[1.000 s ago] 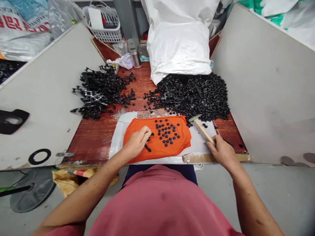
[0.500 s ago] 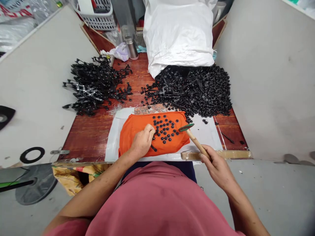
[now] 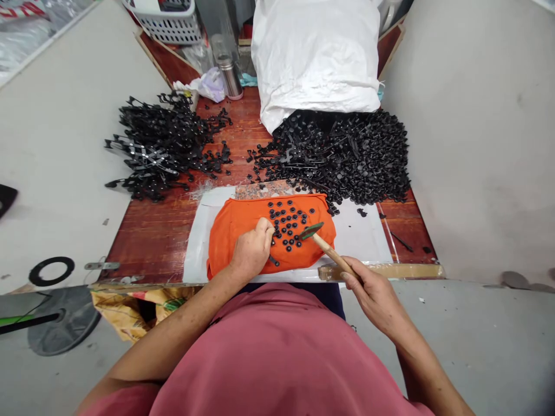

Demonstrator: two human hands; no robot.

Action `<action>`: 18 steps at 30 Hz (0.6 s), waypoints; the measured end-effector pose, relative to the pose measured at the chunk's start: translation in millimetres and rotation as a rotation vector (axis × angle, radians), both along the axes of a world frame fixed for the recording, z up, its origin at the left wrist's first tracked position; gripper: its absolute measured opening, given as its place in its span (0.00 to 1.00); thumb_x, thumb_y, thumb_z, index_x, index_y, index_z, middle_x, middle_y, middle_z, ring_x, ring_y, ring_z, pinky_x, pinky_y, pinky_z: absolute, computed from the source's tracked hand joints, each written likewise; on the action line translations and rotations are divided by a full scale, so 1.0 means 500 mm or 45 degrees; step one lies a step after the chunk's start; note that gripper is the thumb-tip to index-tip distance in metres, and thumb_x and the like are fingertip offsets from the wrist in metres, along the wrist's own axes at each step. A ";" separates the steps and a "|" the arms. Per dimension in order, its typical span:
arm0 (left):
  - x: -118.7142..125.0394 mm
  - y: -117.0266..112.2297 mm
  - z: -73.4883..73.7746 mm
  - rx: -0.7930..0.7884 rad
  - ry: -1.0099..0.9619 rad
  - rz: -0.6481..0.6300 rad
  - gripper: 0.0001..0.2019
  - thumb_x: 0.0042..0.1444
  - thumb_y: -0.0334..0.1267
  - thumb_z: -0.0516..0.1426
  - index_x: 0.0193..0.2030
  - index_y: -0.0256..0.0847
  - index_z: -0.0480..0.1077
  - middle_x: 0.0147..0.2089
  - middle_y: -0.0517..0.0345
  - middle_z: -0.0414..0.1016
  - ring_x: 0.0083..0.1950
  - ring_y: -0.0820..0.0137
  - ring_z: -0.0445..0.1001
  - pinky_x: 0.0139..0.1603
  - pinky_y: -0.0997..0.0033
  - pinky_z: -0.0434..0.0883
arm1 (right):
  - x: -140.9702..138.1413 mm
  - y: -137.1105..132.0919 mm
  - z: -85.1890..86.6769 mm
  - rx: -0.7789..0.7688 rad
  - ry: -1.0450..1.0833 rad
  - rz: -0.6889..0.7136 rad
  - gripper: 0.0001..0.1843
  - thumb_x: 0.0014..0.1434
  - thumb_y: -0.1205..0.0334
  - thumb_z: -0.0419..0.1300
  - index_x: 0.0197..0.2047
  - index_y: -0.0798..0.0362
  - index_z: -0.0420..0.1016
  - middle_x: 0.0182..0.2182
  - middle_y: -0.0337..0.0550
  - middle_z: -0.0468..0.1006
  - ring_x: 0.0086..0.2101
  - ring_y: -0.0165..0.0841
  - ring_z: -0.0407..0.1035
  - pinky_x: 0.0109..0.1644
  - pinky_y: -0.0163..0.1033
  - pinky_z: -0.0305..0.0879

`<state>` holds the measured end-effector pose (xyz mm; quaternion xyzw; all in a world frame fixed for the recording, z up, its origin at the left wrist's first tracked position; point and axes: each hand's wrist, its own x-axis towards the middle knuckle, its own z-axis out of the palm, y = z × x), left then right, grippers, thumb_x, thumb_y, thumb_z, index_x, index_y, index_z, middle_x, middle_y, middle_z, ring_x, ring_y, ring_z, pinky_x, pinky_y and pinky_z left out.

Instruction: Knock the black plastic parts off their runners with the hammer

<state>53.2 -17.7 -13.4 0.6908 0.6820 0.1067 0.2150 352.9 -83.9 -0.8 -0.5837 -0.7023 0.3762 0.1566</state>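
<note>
An orange cloth lies on a white sheet on the wooden bench, with several small black round parts scattered on it. My left hand rests on the cloth, fingers curled around a thin black plastic strip beside the parts. My right hand grips the wooden handle of a small hammer. The hammer's dark head hovers just over the right side of the round parts.
A large heap of black parts spills from a white sack at the back. A second pile of black sprue frames lies back left. A metal flask and a basket stand behind. Grey boards flank the bench.
My right hand has swung the hammer left, from the white sheet onto the orange cloth above the round parts. My left hand has stayed curled on the cloth. The view has tilted slightly.
</note>
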 end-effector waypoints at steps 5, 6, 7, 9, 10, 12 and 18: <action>0.003 0.002 0.000 -0.031 0.083 -0.047 0.10 0.73 0.40 0.44 0.46 0.43 0.65 0.31 0.55 0.77 0.34 0.63 0.79 0.35 0.71 0.64 | -0.002 0.001 -0.002 -0.029 0.021 0.000 0.22 0.75 0.49 0.47 0.64 0.43 0.71 0.34 0.40 0.79 0.33 0.37 0.73 0.38 0.39 0.66; 0.004 0.002 -0.001 -0.033 0.096 -0.054 0.10 0.73 0.40 0.45 0.46 0.43 0.65 0.32 0.55 0.77 0.34 0.63 0.79 0.35 0.71 0.64 | -0.004 0.001 -0.001 -0.028 0.024 -0.005 0.22 0.75 0.49 0.47 0.64 0.43 0.72 0.33 0.40 0.79 0.33 0.37 0.73 0.37 0.39 0.66; 0.005 0.001 -0.002 -0.031 0.100 -0.058 0.10 0.73 0.41 0.45 0.46 0.43 0.65 0.32 0.55 0.78 0.34 0.64 0.79 0.34 0.71 0.64 | -0.005 0.002 0.001 -0.024 0.024 -0.017 0.22 0.75 0.48 0.46 0.62 0.44 0.74 0.32 0.41 0.78 0.33 0.37 0.72 0.37 0.39 0.65; 0.004 0.000 -0.005 -0.019 0.084 -0.056 0.10 0.72 0.41 0.46 0.45 0.43 0.65 0.33 0.55 0.78 0.34 0.64 0.79 0.34 0.71 0.64 | -0.008 0.003 0.004 -0.013 0.016 -0.056 0.21 0.74 0.47 0.47 0.57 0.45 0.76 0.31 0.40 0.78 0.32 0.37 0.71 0.35 0.38 0.64; 0.003 0.000 -0.006 -0.012 0.064 -0.049 0.09 0.72 0.41 0.46 0.45 0.43 0.65 0.33 0.55 0.78 0.34 0.64 0.78 0.34 0.71 0.64 | -0.009 0.003 0.006 -0.008 0.012 -0.075 0.21 0.74 0.47 0.48 0.54 0.45 0.77 0.31 0.40 0.77 0.31 0.37 0.71 0.34 0.38 0.63; -0.001 0.000 -0.007 0.002 0.001 -0.028 0.09 0.72 0.40 0.46 0.44 0.44 0.65 0.33 0.56 0.77 0.35 0.64 0.78 0.36 0.71 0.64 | -0.010 0.003 0.008 -0.009 0.016 -0.093 0.19 0.74 0.47 0.48 0.48 0.46 0.76 0.29 0.38 0.76 0.30 0.36 0.69 0.33 0.37 0.61; -0.007 0.003 -0.008 0.060 -0.174 0.027 0.10 0.71 0.40 0.45 0.42 0.44 0.65 0.33 0.57 0.75 0.35 0.64 0.76 0.38 0.69 0.65 | -0.013 0.003 0.003 -0.117 0.163 -0.034 0.22 0.75 0.48 0.45 0.32 0.48 0.66 0.25 0.36 0.69 0.27 0.33 0.64 0.31 0.36 0.59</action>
